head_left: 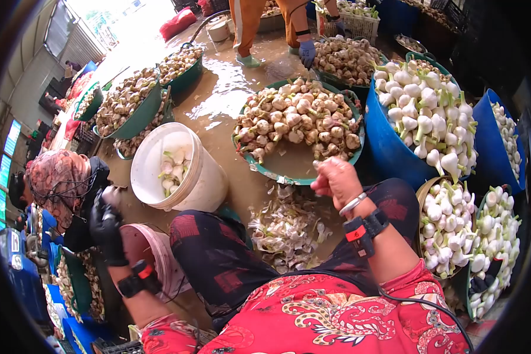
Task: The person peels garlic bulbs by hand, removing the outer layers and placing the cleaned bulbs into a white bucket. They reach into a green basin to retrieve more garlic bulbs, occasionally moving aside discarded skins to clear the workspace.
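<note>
My left hand (107, 230), in a black glove, is closed on a blurred, pale garlic bulb (111, 198) at the left, beside a white bucket. My bare right hand (338, 182) has its fingers curled together over the near rim of a green basin (290, 179); what they hold, if anything, is too small to make out. Untrimmed garlic bulbs (298, 115) fill the far part of that basin. Inside the tilted white bucket (209, 180) lie several trimmed white bulbs (174, 168). Loose peelings (286, 227) are heaped on the floor between my knees.
A pink bucket (150, 253) stands by my left knee. Blue tubs (389, 144) and baskets of white garlic (447, 227) crowd the right. A co-worker (62, 189) sits close at the left; another person's legs (246, 29) stand beyond the basin on the wet floor (218, 106).
</note>
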The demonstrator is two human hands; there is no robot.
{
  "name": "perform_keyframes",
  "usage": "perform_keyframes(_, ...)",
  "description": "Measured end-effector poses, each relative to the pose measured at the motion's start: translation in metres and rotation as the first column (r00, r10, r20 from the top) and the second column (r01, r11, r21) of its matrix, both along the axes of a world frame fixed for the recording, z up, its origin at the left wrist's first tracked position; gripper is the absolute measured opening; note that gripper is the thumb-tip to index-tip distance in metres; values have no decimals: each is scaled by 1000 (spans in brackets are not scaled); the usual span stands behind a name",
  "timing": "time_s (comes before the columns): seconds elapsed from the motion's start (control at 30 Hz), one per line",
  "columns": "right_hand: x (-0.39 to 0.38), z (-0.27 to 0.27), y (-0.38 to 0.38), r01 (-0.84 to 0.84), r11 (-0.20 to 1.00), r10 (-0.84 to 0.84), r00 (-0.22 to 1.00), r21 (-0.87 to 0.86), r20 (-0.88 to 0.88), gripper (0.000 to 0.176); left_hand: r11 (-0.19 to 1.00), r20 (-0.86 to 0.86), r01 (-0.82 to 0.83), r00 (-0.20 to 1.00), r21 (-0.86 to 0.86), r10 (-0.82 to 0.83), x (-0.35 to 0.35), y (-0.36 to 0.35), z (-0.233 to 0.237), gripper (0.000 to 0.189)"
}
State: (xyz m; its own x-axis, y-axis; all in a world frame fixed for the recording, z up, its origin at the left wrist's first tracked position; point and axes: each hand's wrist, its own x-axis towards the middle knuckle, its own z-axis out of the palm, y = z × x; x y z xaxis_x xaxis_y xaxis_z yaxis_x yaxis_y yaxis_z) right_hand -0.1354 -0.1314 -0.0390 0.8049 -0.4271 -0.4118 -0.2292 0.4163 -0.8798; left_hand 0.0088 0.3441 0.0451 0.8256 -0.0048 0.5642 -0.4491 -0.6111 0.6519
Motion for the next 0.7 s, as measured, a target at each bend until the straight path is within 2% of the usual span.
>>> perform_keyframes(0.03,2,0,-9,65,997,-64,998,-31,27,7,904,173,-172,979,391,111,11,53,-3,33)
perform_keyframes(0.07,3,3,-17,125,992,-125,991,-11,46,7,844,-78,-208,956,495,282,14,101,-7,30)
perform_keyframes(0.1,6,7,-27,189,982,-190,980,9,64,6,771,-295,-201,843,604,451,15,120,-4,27)
perform_keyframes(0.17,15,3,-54,267,962,-273,953,57,133,6,922,-234,-206,928,327,290,15,88,-4,24)
perform_keyframes(0.2,20,9,-63,317,944,-328,933,93,147,8,941,-63,-1,998,338,24,13,44,4,25)
perform_keyframes(0.27,24,26,-77,368,921,-386,903,126,186,10,982,-383,186,907,-5,-174,6,-70,18,27)
perform_keyframes(0.3,26,28,-85,396,907,-418,887,143,199,14,958,-459,286,850,-8,-258,23,-103,-4,32)
perform_keyframes(0.33,27,29,-92,409,900,-433,878,151,205,20,917,-458,398,812,-21,-363,18,-162,-12,34)
perform_keyframes(0.37,28,23,-101,418,892,-448,870,174,205,19,845,-510,534,719,-29,-472,30,-201,-43,30)
perform_keyframes(0.4,29,18,-107,420,888,-454,868,188,201,19,787,-558,612,679,73,-477,25,-249,-60,29)
perform_keyframes(0.43,29,12,-112,423,883,-460,866,204,197,18,712,-538,701,612,30,-580,29,-284,-105,27)
perform_keyframes(0.47,27,6,-115,428,882,-463,866,198,189,18,784,-826,609,375,-122,-420,12,-331,-101,28)
perform_keyframes(0.5,27,-2,-118,465,854,-507,844,231,177,15,623,-704,777,396,-86,-590,19,-357,-151,29)
perform_keyframes(0.53,28,-3,-120,482,851,-512,850,208,125,15,615,-737,787,382,-56,-557,14,-388,-179,33)
perform_keyframes(0.57,30,0,-120,497,848,-516,854,186,70,15,561,-701,828,406,9,-587,17,-411,-218,35)
perform_keyframes(0.6,33,1,-121,456,870,-482,866,188,133,14,627,-766,760,298,-171,-570,16,-433,-250,43)
perform_keyframes(0.7,44,8,-116,406,907,-421,884,115,202,14,699,-856,714,329,-51,-398,22,-488,-320,39)
